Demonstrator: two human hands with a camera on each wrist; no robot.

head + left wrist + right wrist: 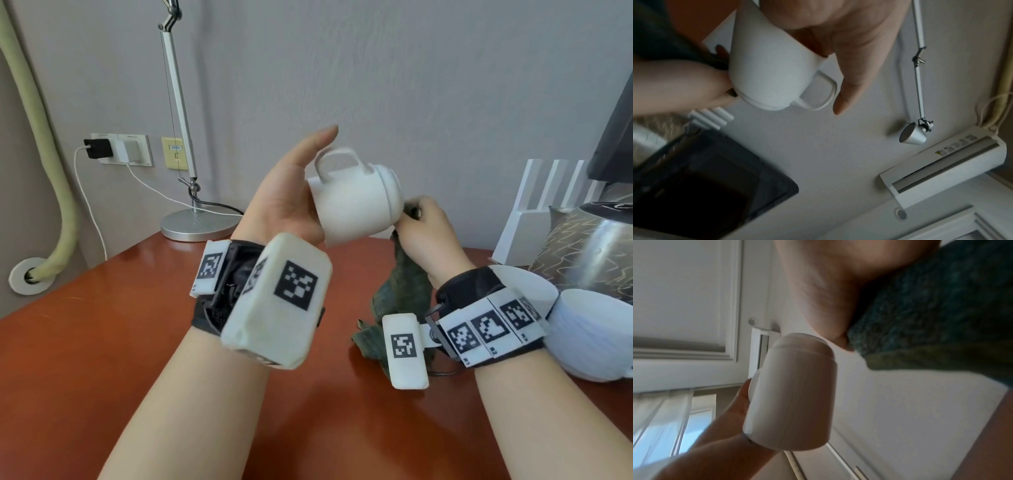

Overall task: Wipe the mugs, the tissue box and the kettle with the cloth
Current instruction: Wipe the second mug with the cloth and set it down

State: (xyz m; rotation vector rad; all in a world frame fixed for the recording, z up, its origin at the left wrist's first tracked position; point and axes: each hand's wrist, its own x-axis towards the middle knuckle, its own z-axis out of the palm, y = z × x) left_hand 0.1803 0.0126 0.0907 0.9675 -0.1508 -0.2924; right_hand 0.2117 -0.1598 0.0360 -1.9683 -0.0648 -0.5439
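left hand (291, 198): raised above brown wooden table (137, 308), fingers inside the mouth of the white ceramic mug (356, 202), thumb straight, clear of handle
mug axis: on its side, mouth left, base right, handle up
right hand (428, 233): at the mug base, nearer it, fist bunched round dark green cloth (404, 287)
next: judged, wipe base and wall

Both forearms raised over the table, left hand (291, 195) palm-up with forefinger straight and the mug (356, 202) tipped on its side in the palm, right hand (428, 233) curled, pinching the cloth (404, 291) at the mug's base.
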